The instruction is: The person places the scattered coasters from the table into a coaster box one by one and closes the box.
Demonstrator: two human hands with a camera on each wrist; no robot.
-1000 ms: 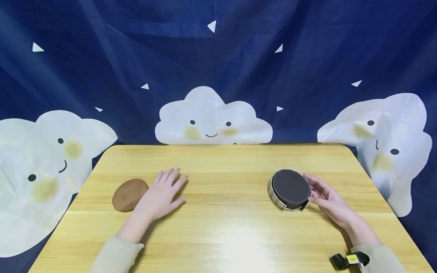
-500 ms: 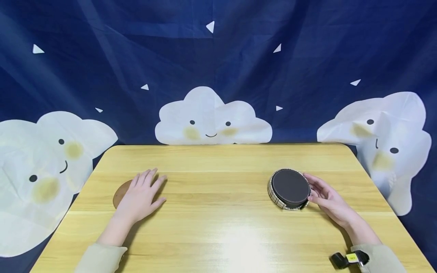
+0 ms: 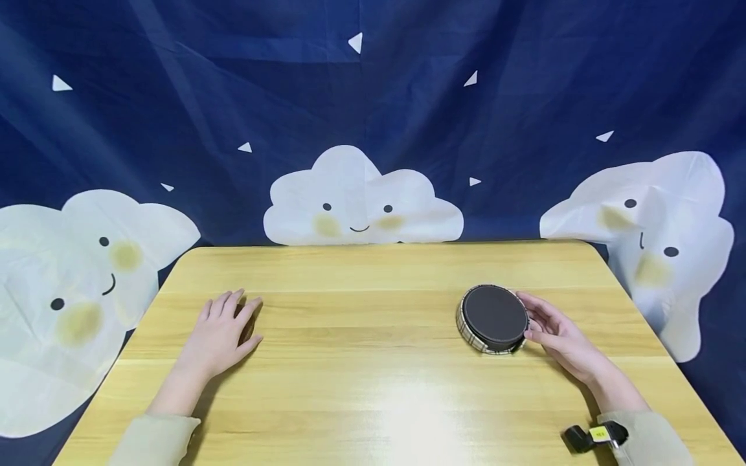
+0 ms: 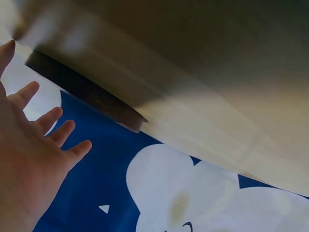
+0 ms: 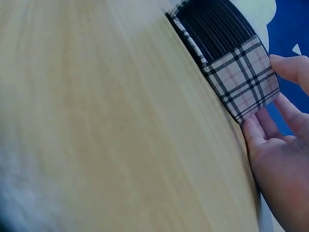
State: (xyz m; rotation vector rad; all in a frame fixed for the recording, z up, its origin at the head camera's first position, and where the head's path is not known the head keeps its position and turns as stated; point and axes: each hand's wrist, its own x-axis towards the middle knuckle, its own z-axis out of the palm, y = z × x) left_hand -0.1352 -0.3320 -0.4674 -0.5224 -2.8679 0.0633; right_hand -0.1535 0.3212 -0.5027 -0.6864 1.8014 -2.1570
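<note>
A flat brown wooden disc (image 3: 247, 323) lies at the left of the table, mostly covered in the head view by my left hand (image 3: 214, 336). That hand is spread above it, palm down. In the left wrist view, the disc's dark edge (image 4: 87, 92) shows apart from the fingers. At the right stands a round plaid holder (image 5: 244, 79) with a stack of black round coasters (image 3: 495, 315) inside. My right hand (image 3: 562, 340) holds the holder's right side, thumb at the upper edge and fingers lower down. The fingertips are partly hidden.
The light wooden table (image 3: 361, 362) has rounded far corners. Behind it hangs a dark blue curtain (image 3: 233, 77) with white clouds. A black device with a yellow label (image 3: 599, 434) sits at the right sleeve.
My left hand has moved left across the table, from beside the wooden disc to over it. The right hand and the coaster holder stay in place.
</note>
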